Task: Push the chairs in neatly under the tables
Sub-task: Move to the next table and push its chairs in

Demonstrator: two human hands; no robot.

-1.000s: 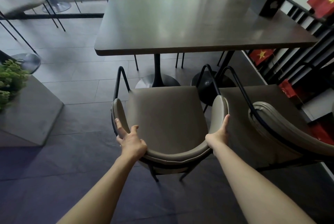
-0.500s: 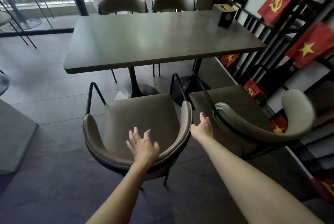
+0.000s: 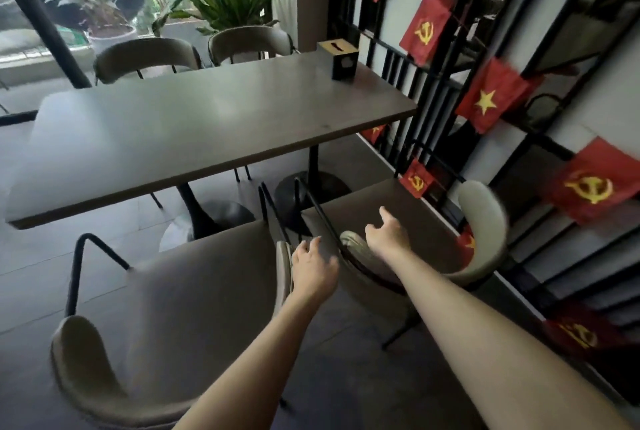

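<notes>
Two grey chairs stand side by side at the near edge of the long tabletop point(image 3: 207, 124), the left chair point(image 3: 194, 308) and the right chair point(image 3: 408, 221) both with seats clear of it. The left hand point(image 3: 313, 270) hangs released, fingers spread, in the gap between their backrests. The right hand point(image 3: 386, 233) reaches, released, over the right chair's backrest.

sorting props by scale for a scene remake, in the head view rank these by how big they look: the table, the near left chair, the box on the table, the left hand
1. table
2. near left chair, enlarged by nearness to the camera
3. left hand and box: alike; the hand is much nearer, so unranked
</notes>
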